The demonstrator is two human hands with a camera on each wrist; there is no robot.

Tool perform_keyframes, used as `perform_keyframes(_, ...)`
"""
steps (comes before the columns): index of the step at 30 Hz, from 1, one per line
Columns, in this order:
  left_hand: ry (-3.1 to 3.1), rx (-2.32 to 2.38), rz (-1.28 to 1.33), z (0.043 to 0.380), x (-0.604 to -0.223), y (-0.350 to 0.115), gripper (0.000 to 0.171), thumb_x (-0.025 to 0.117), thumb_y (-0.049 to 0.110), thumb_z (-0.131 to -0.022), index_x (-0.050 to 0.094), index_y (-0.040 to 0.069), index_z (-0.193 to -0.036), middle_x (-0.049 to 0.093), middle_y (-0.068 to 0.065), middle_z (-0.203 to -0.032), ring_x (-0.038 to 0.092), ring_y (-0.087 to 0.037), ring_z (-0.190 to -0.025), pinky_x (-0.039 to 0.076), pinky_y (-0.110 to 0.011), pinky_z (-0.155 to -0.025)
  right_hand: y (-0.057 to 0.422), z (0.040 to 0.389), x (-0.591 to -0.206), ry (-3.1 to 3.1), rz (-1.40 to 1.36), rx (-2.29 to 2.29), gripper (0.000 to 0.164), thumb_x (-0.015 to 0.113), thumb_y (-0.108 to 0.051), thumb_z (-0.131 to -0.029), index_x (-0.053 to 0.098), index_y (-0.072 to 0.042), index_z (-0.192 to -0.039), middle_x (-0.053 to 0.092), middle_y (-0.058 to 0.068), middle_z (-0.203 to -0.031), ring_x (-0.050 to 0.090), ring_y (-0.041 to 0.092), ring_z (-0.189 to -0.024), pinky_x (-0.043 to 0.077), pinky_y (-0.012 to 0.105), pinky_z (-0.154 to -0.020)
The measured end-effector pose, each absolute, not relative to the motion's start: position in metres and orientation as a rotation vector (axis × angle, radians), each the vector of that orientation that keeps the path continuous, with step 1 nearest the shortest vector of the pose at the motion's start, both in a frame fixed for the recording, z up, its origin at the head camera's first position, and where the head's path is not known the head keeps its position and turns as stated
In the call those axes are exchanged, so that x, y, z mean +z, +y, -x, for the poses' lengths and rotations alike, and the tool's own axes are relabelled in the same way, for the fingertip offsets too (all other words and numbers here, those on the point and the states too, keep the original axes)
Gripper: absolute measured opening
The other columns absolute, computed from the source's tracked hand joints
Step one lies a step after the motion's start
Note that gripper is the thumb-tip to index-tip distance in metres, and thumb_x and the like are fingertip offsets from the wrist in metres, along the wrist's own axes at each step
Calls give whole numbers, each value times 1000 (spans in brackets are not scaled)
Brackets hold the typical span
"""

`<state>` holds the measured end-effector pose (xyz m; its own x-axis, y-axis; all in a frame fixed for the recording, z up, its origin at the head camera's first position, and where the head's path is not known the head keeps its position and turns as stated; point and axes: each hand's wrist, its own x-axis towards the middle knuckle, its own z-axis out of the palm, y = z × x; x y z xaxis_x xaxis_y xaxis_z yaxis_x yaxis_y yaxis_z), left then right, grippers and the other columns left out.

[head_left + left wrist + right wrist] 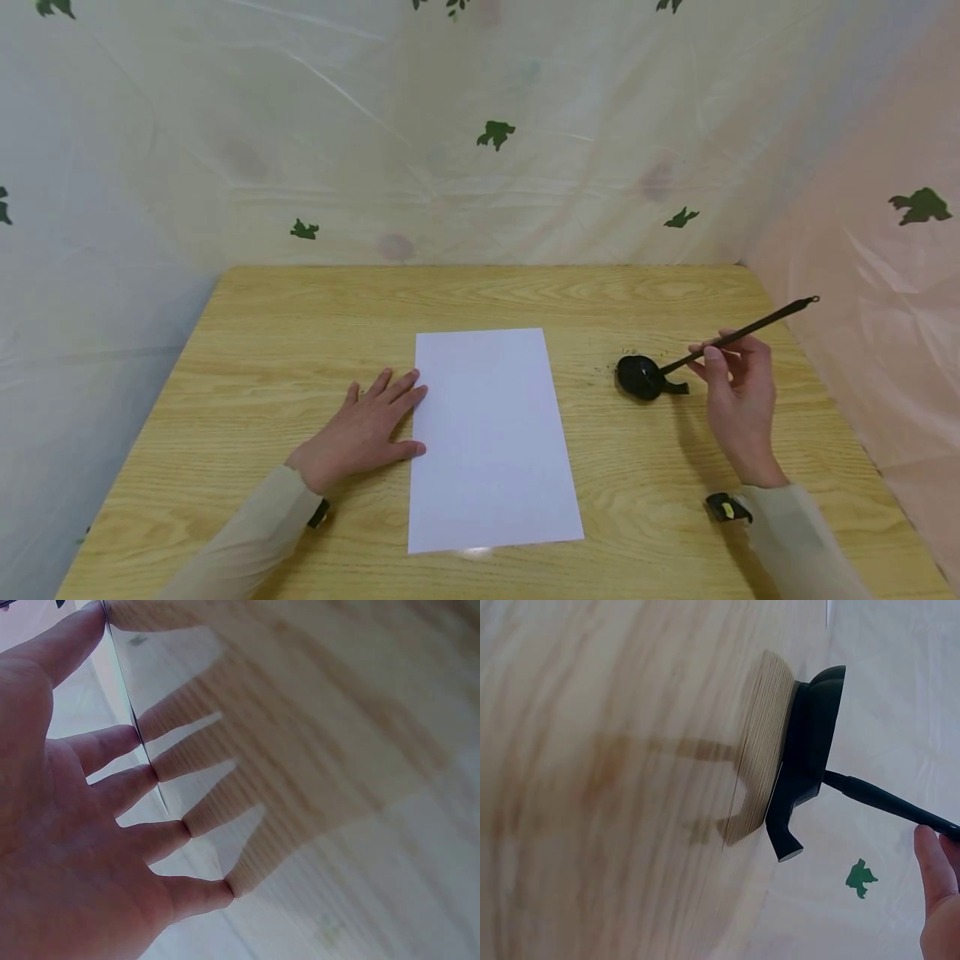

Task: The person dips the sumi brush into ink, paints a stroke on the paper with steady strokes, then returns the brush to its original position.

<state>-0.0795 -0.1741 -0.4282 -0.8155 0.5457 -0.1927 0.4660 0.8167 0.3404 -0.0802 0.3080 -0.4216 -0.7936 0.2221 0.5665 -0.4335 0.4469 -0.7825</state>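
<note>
A sheet of white paper (487, 442) lies lengthwise on the wooden table. Along its left edge my left hand (367, 429) rests with spread, straight fingers, and the fingertips (214, 892) touch down at the paper's margin. My right hand (742, 400) pinches a dark writing brush (765, 321) by its shaft, the looped end pointing up to the right. The brush slants down into a small black ink dish (637, 379), where its tip is hidden. In the right wrist view, the dish (814, 735) stands on the table with a short curved handle sticking out.
The wooden table (262, 333) ends at the back against a pale curtain (360, 150) with green leaf shapes. A pinkish curtain (885, 333) hangs on the right side. Small dark specks lie around the ink dish. Both wrists carry black straps.
</note>
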Motion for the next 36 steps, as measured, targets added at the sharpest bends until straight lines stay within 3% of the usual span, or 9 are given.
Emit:
perform_keyframes(18, 2721, 406, -777, 80, -427, -174, 81, 69, 50, -97, 39, 9, -160, 25, -11, -170, 16, -46, -155, 18, -80, -111, 310, 79, -420, -2091, -186, 1329, 34, 50, 10, -103, 43, 16, -137, 57, -5, -115, 68, 11, -104, 54, 18, -89)
perform_keyframes(36, 2714, 406, -769, 80, -427, -173, 80, 69, 49, -97, 40, 9, -160, 25, -11, -170, 16, -46, -155, 18, -79, -111, 310, 80, -421, -2049, -175, 1387, 34, 51, 10, -103, 44, 16, -135, 58, -1, -114, 68, 13, -102, 55, 20, -89)
